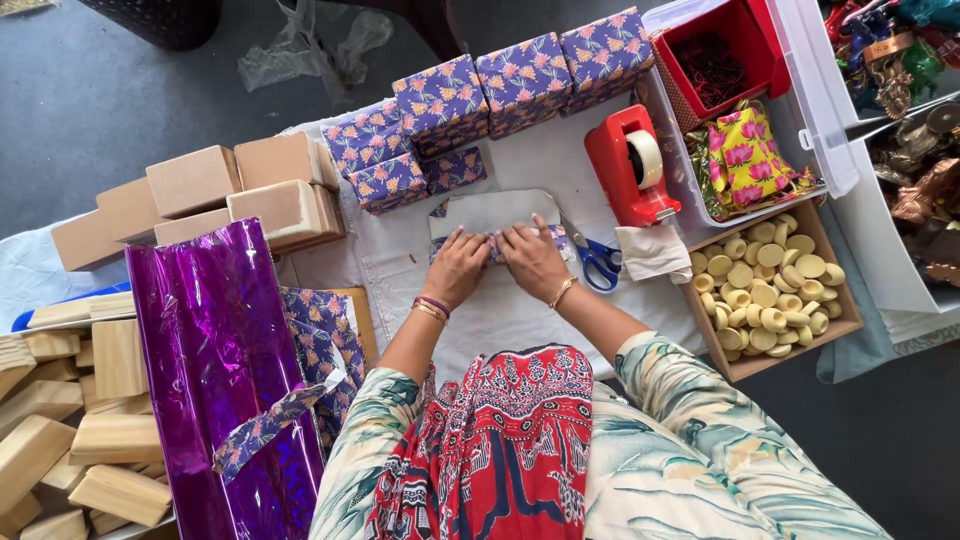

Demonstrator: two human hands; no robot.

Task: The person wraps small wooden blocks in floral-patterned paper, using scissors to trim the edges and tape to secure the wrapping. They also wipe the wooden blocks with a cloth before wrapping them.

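My left hand [457,265] and my right hand [533,258] press side by side on a block half covered by wrapping paper [490,212], whose grey underside faces up and whose purple floral side shows at the edges. Both hands hold the folded paper flat against the block on the white cloth [400,255]. The block itself is hidden under paper and fingers. Blue-handled scissors [598,262] lie just right of my right hand. A red tape dispenser [631,165] stands beyond them.
Several wrapped purple floral boxes [480,95] line the back. Bare wooden blocks [215,195] are stacked at left, more [70,430] lower left. A purple foil roll [220,370] lies beside me. A cardboard box of pale round pieces [768,290] sits right, below a clear bin [800,90].
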